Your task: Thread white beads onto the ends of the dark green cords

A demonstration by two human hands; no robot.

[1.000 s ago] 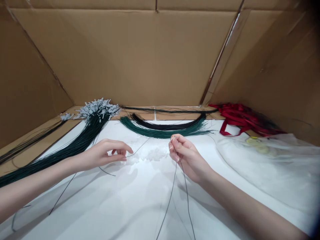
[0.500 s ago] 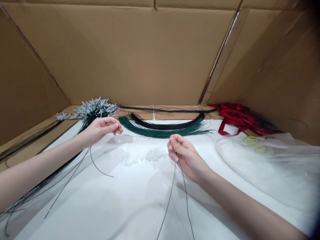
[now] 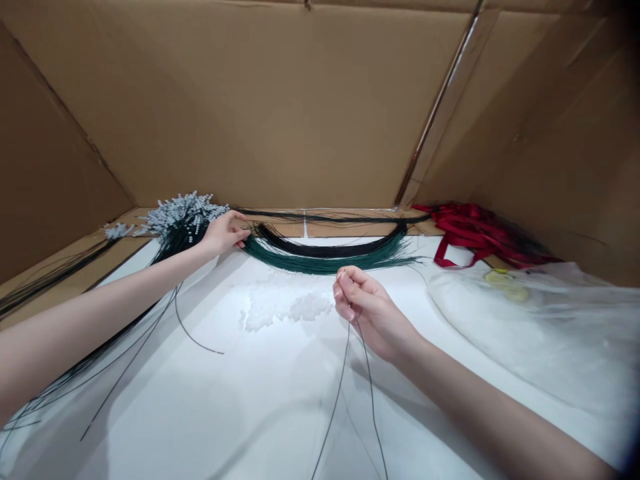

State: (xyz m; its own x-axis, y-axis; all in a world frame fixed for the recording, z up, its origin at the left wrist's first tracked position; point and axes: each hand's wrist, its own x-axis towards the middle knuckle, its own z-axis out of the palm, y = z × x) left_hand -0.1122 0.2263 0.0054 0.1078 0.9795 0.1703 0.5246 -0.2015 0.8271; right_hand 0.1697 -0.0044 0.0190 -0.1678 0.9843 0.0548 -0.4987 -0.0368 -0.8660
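My right hand (image 3: 367,310) is pinched shut on thin dark wires (image 3: 345,387) that trail down toward me over the white table (image 3: 260,407). My left hand (image 3: 225,233) is stretched far to the back left, its fingers curled at the left end of a curved bundle of green wires (image 3: 325,262); what it grips is hidden. A curved black wire bundle (image 3: 330,250) lies just behind the green one. To the left of that hand lies a long dark green bundle tipped with white beads (image 3: 183,212). A small heap of clear white beads (image 3: 283,308) sits between my hands.
Cardboard walls (image 3: 280,113) close in the back and both sides. Red ribbons (image 3: 480,233) lie at the back right, a clear plastic bag (image 3: 540,327) at the right. Loose single wires (image 3: 193,337) lie at the left.
My left hand has moved from near the bead heap up and back to the left end of the green bundle. My right hand has stayed put with its wires.
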